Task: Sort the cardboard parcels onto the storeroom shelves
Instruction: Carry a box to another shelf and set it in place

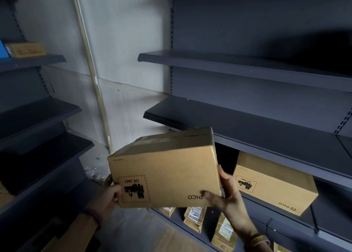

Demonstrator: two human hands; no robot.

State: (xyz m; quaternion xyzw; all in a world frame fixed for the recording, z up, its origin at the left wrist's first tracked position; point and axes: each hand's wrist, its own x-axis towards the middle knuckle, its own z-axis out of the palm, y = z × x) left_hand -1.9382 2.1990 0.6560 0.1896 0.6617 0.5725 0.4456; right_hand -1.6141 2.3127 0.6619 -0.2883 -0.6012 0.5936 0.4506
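Item: cardboard parcel (pixel 163 168), brown, printed upside down with a red-bordered UN 3481 label and the word PICO. It is being held in the air, tilted, in front of the right-hand shelving unit, level with the gap beneath the bare middle shelf (pixel 247 126).

Risk, as judged: the parcel is riding on edge grips alone, so a loosening hold could be letting it slip; tilted as it is, a corner could be catching the shelf lip on the way in.

Hands: left hand (pixel 111 191) is gripping the lower left corner, fingers curled round the edge; right hand (pixel 226 192) is clasping the lower right corner, thumb pressing the printed face.

Nearby: a matching stored parcel (pixel 276 185) is sitting on the shelf below; smaller packets (pixel 193 219) are standing lower down.
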